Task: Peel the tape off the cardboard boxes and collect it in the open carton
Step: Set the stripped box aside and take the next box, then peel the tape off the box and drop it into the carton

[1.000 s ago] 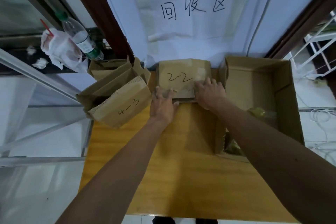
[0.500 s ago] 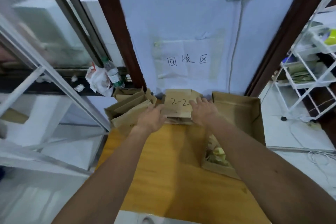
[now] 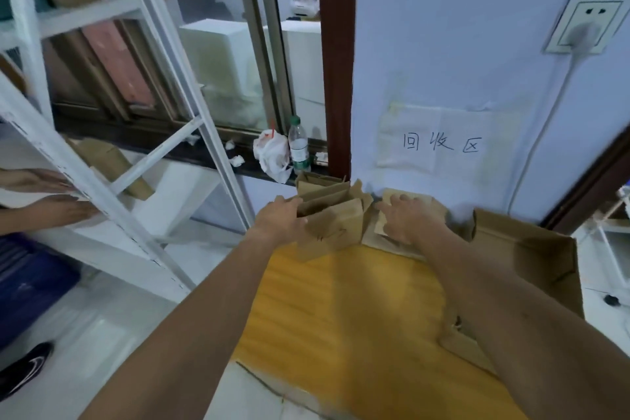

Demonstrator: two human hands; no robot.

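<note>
Folded brown cardboard boxes (image 3: 335,227) stand at the far left end of the yellow table (image 3: 341,324), the front one marked in pen. My left hand (image 3: 283,218) grips the left edge of this stack, fingers over the top and thumb on the front. To the right lies a flattened box (image 3: 388,196) under my right hand (image 3: 407,218), which rests flat on it with fingers spread. The open carton (image 3: 531,249) sits at the table's right side, its inside mostly hidden by my right arm. No loose tape shows clearly.
A water bottle (image 3: 299,147) and a white plastic bag (image 3: 272,155) stand on the sill behind the boxes. A white metal rack (image 3: 102,187) fills the left, with another person's hands (image 3: 44,194) on it. A paper sign (image 3: 443,143) and a socket (image 3: 583,24) are on the wall.
The view has swung up and to the left. My left hand has moved from the flattened box to the folded stack on the left. My right hand stays on the flattened box.
</note>
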